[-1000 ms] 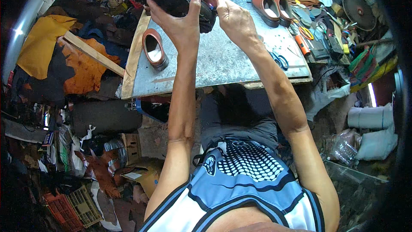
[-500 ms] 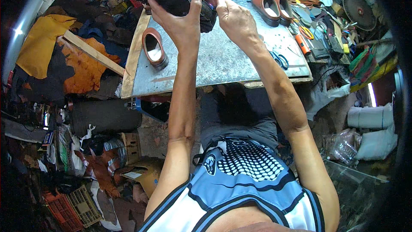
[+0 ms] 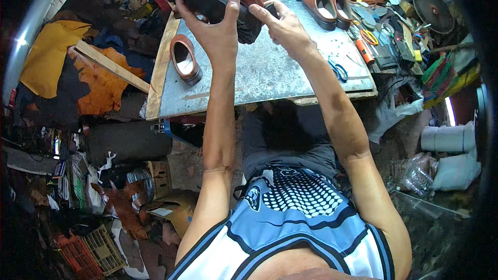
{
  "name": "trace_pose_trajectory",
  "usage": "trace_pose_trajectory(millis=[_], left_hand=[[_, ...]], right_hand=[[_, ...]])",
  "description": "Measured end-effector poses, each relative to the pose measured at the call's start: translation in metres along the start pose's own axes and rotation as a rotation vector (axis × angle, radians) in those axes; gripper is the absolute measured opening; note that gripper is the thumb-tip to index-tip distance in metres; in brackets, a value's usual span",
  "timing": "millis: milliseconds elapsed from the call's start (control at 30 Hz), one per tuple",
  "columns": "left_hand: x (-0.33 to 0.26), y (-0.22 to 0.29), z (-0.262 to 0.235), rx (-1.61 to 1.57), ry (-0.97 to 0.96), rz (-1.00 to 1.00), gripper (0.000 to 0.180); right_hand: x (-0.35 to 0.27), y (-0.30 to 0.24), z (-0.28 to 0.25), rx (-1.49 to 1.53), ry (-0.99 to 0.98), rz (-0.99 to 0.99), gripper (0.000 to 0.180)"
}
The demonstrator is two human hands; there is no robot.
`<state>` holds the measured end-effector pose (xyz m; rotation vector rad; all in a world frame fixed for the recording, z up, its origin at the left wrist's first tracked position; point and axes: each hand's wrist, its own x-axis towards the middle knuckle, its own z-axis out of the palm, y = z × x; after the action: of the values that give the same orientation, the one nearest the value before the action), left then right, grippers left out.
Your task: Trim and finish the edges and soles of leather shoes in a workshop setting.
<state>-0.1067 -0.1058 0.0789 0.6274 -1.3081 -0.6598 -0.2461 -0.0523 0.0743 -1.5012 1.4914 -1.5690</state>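
Observation:
Over the far side of the table I hold up a brown leather shoe (image 3: 218, 8) with a thick black sole, its toothed underside turned partly toward me. My left hand (image 3: 215, 33) grips the sole with thumb and fingers spread around it. My right hand (image 3: 285, 28) is beside the sole's near right end, its fingers bent around a small dark object (image 3: 271, 11) that I cannot make out. One finger points toward the sole edge. A loose brown shoe (image 3: 185, 59) stands on the table left of my forearms.
The worn metal-topped table (image 3: 254, 80) has a wooden left edge. More brown shoes (image 3: 320, 9) stand at its far right. Blue-handled scissors (image 3: 338, 71), an orange-handled tool (image 3: 365, 52) and yellow-handled scissors (image 3: 369, 37) lie on the right. Leather scraps (image 3: 106, 80) pile up left.
My right hand has turned and shifted slightly, with a finger now stretched toward the sole and the small dark object showing. The left hand keeps its hold on the shoe.

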Motion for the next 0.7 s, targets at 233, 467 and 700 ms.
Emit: trace_pose_trajectory(millis=[233, 467, 700], left_hand=[[-0.009, 0.001, -0.002, -0.162, -0.013, -0.061, 0.106], [-0.017, 0.002, -0.002, -0.214, -0.022, -0.214, 0.101], [-0.016, -0.025, -0.007, -0.461, -0.103, -0.276, 0.093]], right_hand=[[-0.019, 0.011, 0.003, 0.201, -0.065, -0.035, 0.046], [-0.034, 0.02, -0.004, 0.245, -0.119, 0.027, 0.044], [-0.043, 0.02, -0.008, 0.223, -0.189, 0.071, 0.053]])
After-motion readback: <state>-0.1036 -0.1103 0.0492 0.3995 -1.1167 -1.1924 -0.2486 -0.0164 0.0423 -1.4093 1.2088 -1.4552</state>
